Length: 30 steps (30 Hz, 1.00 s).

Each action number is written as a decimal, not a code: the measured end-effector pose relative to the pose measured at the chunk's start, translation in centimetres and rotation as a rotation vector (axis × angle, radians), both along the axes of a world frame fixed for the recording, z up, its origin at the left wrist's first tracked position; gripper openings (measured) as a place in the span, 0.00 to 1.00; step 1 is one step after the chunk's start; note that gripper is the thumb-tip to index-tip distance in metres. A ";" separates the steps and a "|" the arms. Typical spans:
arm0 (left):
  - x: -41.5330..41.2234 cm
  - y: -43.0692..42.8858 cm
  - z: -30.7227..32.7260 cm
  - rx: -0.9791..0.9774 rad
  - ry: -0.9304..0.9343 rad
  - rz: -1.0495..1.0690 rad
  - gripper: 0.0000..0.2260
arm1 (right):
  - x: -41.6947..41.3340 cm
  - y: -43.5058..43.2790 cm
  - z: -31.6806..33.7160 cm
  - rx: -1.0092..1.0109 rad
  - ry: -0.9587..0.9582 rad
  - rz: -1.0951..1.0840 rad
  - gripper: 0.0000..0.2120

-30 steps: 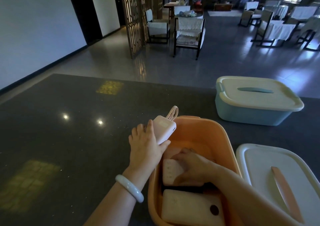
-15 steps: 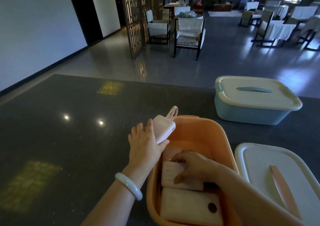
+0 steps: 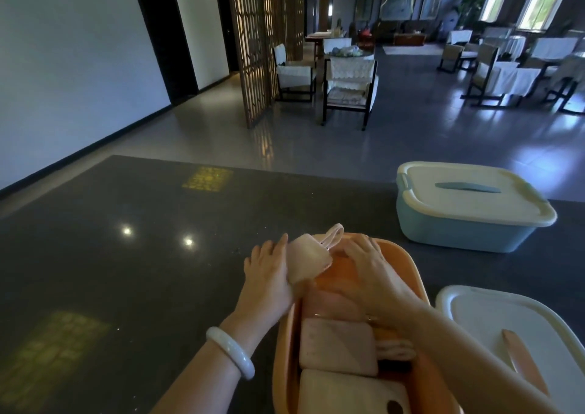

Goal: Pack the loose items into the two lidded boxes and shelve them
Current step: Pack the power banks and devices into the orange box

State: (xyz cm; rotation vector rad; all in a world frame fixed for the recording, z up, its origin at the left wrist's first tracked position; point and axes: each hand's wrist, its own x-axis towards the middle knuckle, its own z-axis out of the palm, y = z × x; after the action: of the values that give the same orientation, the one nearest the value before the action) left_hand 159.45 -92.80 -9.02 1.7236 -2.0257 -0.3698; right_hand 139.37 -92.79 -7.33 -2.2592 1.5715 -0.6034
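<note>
A person's view down at a dark polished worktop (image 3: 126,271). The left hand (image 3: 269,276), with a pale bracelet (image 3: 231,352) on its wrist, holds a pink power bank (image 3: 307,261) in its grip, thumb on the near face and fingers behind. The bank hangs tilted over the far-left rim of an open orange box (image 3: 408,266). Its long axis slants from the palm up and away to the right, and its loop strap (image 3: 332,238) points to the far side.

The free space lies just to the right of and below the bank, at the far end of the box. There the right hand (image 3: 367,268) rests with fingers loosely spread, holding nothing, just beside the bank. The left hand looks best placed to lower the bank.

Two more flat packs (image 3: 337,347) lie side by side at the near end of the box. The box's white lid (image 3: 474,325) lies on the worktop to the right. A blue box (image 3: 459,233) stands beyond it with its lid on.

No brand or writing can be read. Yellow patches on the worktop are illegible.
</note>
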 end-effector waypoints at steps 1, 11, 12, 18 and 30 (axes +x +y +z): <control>0.0 -0.2 0.1 0.017 0.011 -0.015 0.46 | 0.1 -0.5 0.9 -0.049 0.007 -0.005 0.30; -1.8 0.0 1.5 0.060 0.092 -0.275 0.54 | 0.7 -2.2 5.5 0.267 0.424 0.148 0.34; -1.7 0.0 1.4 0.048 0.088 -0.288 0.52 | 0.6 -2.2 5.1 0.271 0.433 0.139 0.35; -0.7 -0.3 0.6 0.093 0.168 -0.167 0.42 | -1.5 -3.5 1.1 0.236 0.313 0.016 0.42; -1.8 0.1 -1.8 0.335 0.372 0.033 0.24 | -1.4 -2.1 -2.3 0.436 0.175 -0.025 0.26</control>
State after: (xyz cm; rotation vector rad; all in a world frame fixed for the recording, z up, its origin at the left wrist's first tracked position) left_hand 157.66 -92.74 -10.82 1.7139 -1.7344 -0.9868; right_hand 137.93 -94.85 -9.66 -2.0026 1.6236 -0.0540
